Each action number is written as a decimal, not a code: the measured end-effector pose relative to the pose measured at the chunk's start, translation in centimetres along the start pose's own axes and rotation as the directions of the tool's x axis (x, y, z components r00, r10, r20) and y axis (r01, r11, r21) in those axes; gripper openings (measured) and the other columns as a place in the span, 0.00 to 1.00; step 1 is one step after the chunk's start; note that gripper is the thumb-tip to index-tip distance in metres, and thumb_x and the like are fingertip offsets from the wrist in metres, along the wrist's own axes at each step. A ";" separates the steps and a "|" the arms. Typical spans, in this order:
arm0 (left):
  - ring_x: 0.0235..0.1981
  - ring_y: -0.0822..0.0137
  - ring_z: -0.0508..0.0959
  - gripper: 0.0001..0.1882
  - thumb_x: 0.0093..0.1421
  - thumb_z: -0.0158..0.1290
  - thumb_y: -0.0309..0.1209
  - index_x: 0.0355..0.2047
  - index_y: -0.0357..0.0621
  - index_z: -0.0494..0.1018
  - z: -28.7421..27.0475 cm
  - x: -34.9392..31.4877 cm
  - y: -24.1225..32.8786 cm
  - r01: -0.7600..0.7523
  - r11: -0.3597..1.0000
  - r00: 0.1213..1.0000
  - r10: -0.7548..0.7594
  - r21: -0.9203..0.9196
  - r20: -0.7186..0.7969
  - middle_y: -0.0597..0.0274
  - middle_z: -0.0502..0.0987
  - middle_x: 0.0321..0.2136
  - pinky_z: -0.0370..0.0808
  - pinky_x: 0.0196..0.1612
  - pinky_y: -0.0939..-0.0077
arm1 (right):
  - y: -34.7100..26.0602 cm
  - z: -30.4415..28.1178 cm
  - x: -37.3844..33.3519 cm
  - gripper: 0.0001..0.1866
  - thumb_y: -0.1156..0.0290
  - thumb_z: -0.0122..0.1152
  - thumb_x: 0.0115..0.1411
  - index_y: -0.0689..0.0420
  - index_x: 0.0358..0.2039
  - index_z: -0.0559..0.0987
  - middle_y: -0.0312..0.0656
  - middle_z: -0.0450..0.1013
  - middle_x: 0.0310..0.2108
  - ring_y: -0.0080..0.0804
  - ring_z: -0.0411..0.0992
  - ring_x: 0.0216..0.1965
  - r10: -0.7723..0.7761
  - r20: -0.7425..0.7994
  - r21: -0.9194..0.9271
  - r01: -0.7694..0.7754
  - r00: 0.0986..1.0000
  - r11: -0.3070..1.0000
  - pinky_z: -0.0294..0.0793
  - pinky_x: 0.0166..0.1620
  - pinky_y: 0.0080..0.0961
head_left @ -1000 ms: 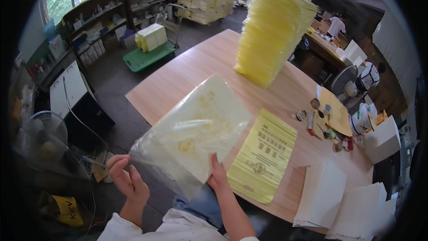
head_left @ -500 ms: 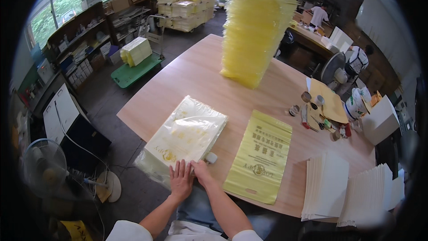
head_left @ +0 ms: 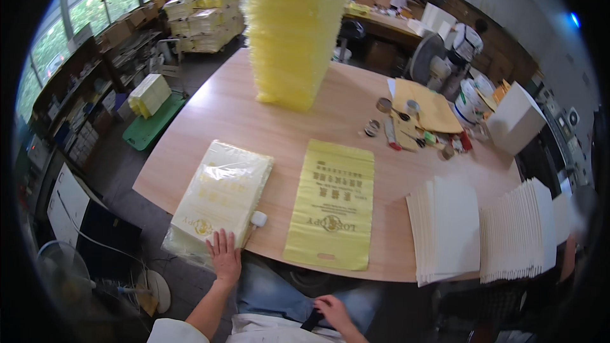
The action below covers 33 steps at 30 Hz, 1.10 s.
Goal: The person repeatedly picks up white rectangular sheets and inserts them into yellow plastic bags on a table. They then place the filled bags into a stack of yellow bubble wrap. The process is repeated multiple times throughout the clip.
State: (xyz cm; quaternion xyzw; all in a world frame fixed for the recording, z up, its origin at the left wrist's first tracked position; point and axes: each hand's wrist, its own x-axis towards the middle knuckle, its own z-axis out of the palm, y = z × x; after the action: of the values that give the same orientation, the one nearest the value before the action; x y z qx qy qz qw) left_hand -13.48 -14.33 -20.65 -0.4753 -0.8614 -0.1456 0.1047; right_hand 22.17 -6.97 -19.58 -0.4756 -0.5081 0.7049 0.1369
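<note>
My left hand lies flat, fingers stretched, on the near edge of a stack of clear plastic bags with gold print. My right hand is off the table, low over my lap, its fingers loosely bent and apart with nothing visible in them. A small white block sits against the right side of the stack. To the right of it, a flat yellow-green plastic bag with dark print and a cut-out handle lies at the table's near edge.
A tall pile of yellow bags stands at the back. Two stacks of white paper sit at the near right, with a person's arm beyond. Tape rolls, scissors and a brown envelope lie at the far right.
My right hand has left the bag stack and moved right and down toward my lap. My left hand stays at the stack's near edge. The view has turned to the right.
</note>
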 end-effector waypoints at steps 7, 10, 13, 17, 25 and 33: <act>0.53 0.50 0.72 0.20 0.59 0.52 0.24 0.52 0.41 0.70 -0.7 4.8 13.6 0.129 0.761 0.928 0.133 -0.636 0.348 0.46 0.73 0.49 0.67 0.57 0.59 | 2.5 -7.2 -3.1 0.10 0.70 0.57 0.64 0.62 0.41 0.77 0.41 0.77 0.34 0.24 0.76 0.35 0.066 -0.405 0.114 -0.022 0.912 0.993 0.76 0.36 0.21; 0.42 0.54 0.76 0.14 0.55 0.60 0.39 0.38 0.46 0.76 1.0 6.7 21.0 -0.334 0.706 0.790 0.571 -0.624 0.223 0.56 0.76 0.35 0.73 0.44 0.63 | 0.0 -5.9 -0.6 0.10 0.69 0.57 0.65 0.62 0.42 0.77 0.41 0.77 0.35 0.25 0.76 0.37 -0.003 -0.348 0.134 0.053 0.938 0.990 0.76 0.37 0.21; 0.39 0.53 0.76 0.15 0.51 0.62 0.43 0.31 0.47 0.77 3.4 7.5 22.5 -0.416 0.751 0.711 0.620 -0.513 0.331 0.56 0.75 0.32 0.72 0.43 0.60 | -1.9 -4.0 1.4 0.12 0.68 0.57 0.65 0.61 0.44 0.76 0.39 0.77 0.36 0.24 0.76 0.38 -0.164 -0.189 0.137 0.191 0.968 0.972 0.75 0.39 0.20; 0.39 0.53 0.76 0.14 0.51 0.62 0.44 0.25 0.47 0.78 4.7 8.0 22.0 -0.409 0.737 0.699 0.632 -0.537 0.335 0.56 0.76 0.31 0.72 0.42 0.58 | -2.9 -2.8 2.1 0.13 0.66 0.56 0.66 0.60 0.46 0.76 0.37 0.77 0.37 0.23 0.76 0.40 -0.105 -0.074 0.200 0.118 0.992 0.973 0.75 0.41 0.20; 0.37 0.55 0.76 0.15 0.51 0.62 0.45 0.25 0.48 0.78 5.4 7.6 21.5 -0.388 0.717 0.718 0.629 -0.580 0.297 0.58 0.75 0.30 0.72 0.42 0.59 | -0.8 -1.5 1.9 0.13 0.63 0.58 0.65 0.60 0.42 0.78 0.36 0.77 0.34 0.22 0.75 0.35 -0.016 -0.030 0.223 0.022 0.999 0.975 0.75 0.37 0.20; 0.35 0.54 0.77 0.14 0.51 0.63 0.45 0.26 0.47 0.77 5.9 7.7 21.1 -0.307 0.702 0.735 0.604 -0.643 0.309 0.58 0.76 0.29 0.73 0.40 0.60 | -0.9 -2.2 2.1 0.13 0.65 0.56 0.66 0.61 0.45 0.77 0.40 0.78 0.38 0.26 0.76 0.39 0.061 -0.037 0.240 -0.051 0.997 0.969 0.76 0.41 0.22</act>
State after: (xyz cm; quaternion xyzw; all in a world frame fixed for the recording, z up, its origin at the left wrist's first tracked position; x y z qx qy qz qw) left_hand 0.15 4.48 -20.48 -0.7100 -0.6259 -0.2275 -0.2288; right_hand 22.63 -3.85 -19.96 -0.4851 -0.4028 0.7540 0.1844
